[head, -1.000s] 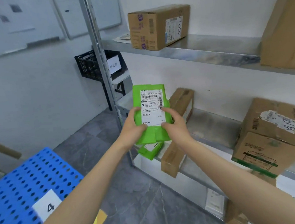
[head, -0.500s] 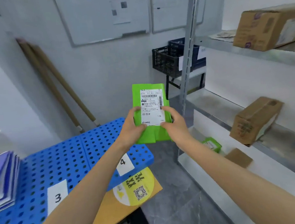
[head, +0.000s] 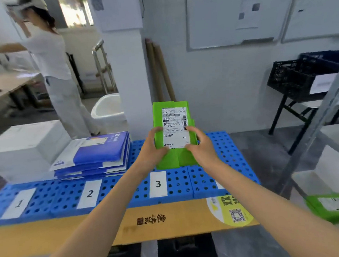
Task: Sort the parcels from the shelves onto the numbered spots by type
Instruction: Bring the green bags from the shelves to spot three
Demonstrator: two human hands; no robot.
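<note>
I hold a green parcel (head: pixel 176 156) with a white shipping label upright in both hands. My left hand (head: pixel 151 148) grips its left edge and my right hand (head: pixel 202 146) grips its right edge. The parcel hangs above the blue perforated platform (head: pixel 223 150), just behind the label numbered 3 (head: pixel 158 184). Labels 1 (head: pixel 18 203) and 2 (head: pixel 90 193) lie to the left. A stack of blue and white mailers (head: pixel 97 153) sits behind label 2, and a white box (head: pixel 21 149) behind label 1. A second green parcel (head: pixel 333 207) lies on the low shelf at the right.
A person in white (head: pixel 52 62) stands at the back left beside a table. A metal shelf post (head: pixel 317 123) rises at the right, with black crates (head: pixel 295 76) on a stand behind it. A white pillar (head: pixel 126 70) stands behind the platform. Brown cardboard (head: pixel 91 229) fronts the platform.
My view has swung left from the shelves to the numbered platform. The green parcel, still held in both hands, now hangs over spot 3 instead of in front of the shelf.
</note>
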